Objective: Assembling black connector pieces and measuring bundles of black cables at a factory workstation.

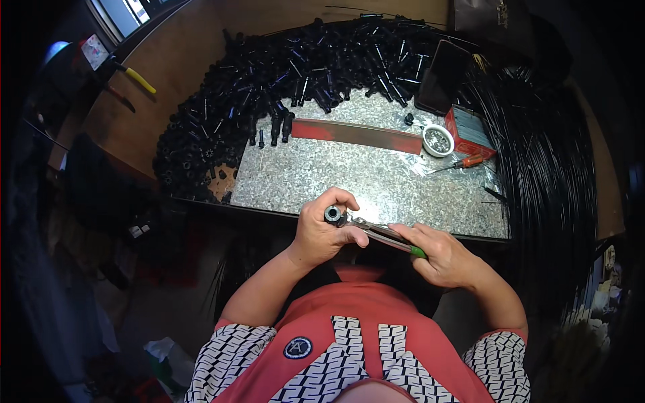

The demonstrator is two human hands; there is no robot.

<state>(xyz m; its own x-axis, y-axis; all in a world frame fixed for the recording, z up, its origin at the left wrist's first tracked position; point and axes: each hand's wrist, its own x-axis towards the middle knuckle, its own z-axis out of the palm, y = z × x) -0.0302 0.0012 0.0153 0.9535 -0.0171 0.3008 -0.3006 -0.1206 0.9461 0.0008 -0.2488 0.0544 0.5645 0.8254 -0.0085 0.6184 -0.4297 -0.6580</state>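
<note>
Pliers (pixel 381 233), metal w/ green handle end (pixel 418 252), seen approx. ctr. at near edge of speckled worktop (pixel 289 181), R hand (pixel 440 255) w/ fingers curled closed round handles. L hand (pixel 316 232) at pliers' nose, thumb & index part-open in a C about blk. cylindrical part (pixel 332 214), ring end facing camera; can't tell if remaining fingers, hidden, grip same. On worktop: red strip (pixel 356 136) lying crosswise, white bowl (pixel 440 154) of small metal pcs. near its R end, red box (pixel 474 146) & orange-handled screwdriver (pixel 469 161) beside bowl, blk. parts heap (pixel 309 64) along far & L sides.
</note>
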